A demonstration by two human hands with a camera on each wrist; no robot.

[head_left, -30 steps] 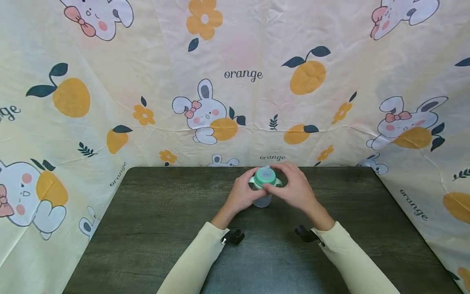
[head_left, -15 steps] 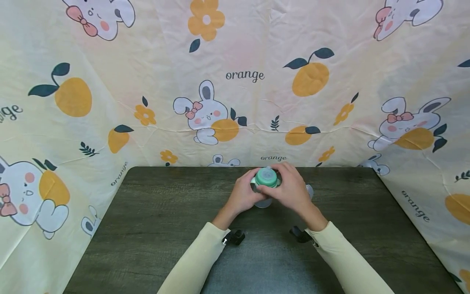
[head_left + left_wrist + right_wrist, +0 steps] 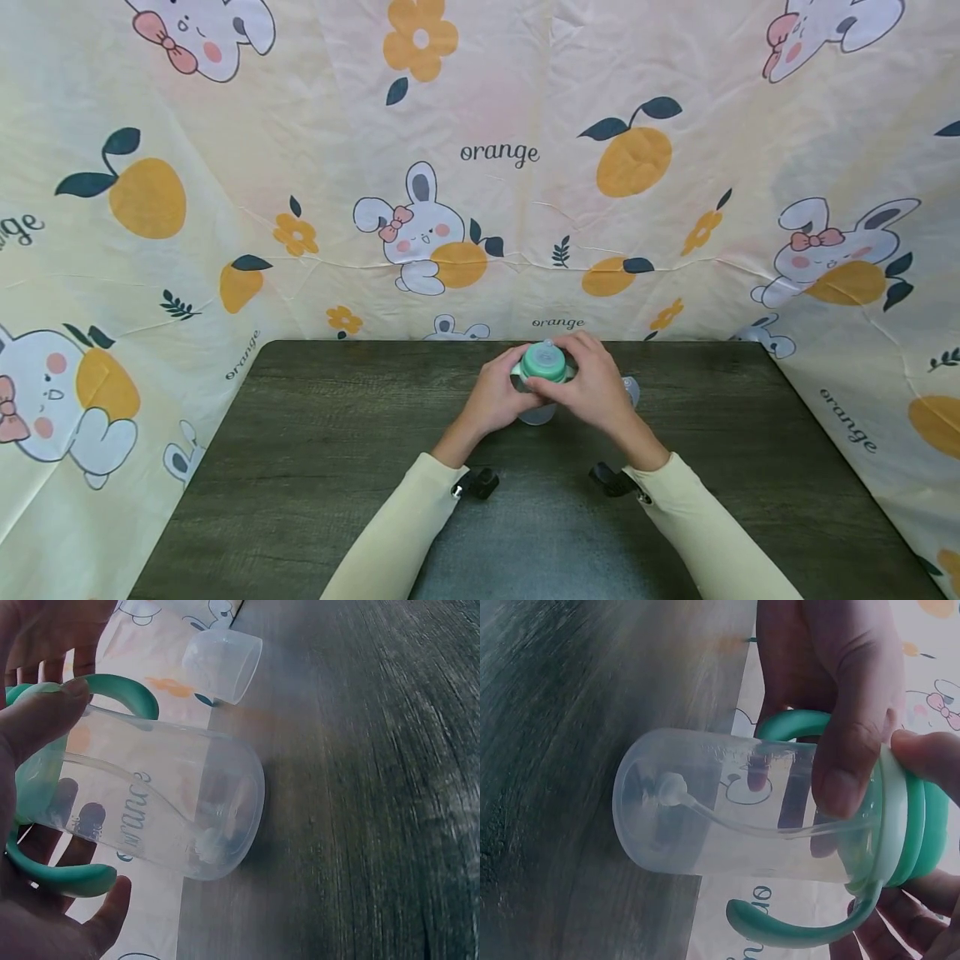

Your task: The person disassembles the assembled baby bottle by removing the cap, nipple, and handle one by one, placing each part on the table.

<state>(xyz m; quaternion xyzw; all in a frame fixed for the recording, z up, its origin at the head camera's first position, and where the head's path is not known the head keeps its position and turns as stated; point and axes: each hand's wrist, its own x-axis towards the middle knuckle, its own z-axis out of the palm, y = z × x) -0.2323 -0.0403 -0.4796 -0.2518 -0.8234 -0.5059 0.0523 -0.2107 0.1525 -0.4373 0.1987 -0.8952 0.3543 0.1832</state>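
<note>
Both hands hold an upright baby bottle (image 3: 538, 414) near the back edge of the table. Its body (image 3: 705, 772) is see-through, with a straw (image 3: 735, 823) ending in a round weight inside. A green collar with two curved handles (image 3: 127, 694) surrounds the neck, under a green top (image 3: 543, 361). My left hand (image 3: 497, 387) grips the bottle from the left, its thumb (image 3: 840, 791) lying on the body below the collar in the right wrist view. From the right, my right hand (image 3: 596, 379) grips the green top, its thumb across the front.
Just right of the right hand, a clear dome-shaped cap (image 3: 225, 666) stands on the dark wooden table (image 3: 337, 467). A printed cloth (image 3: 517, 208) with rabbits and oranges hangs behind the table. Black wrist devices (image 3: 480, 483) sit at both sleeve cuffs.
Since a second ago, my right hand has shifted slightly left, its thumb further across the bottle's front. The clear cap has come into sight beside it. Over the last half second, almost nothing moves.
</note>
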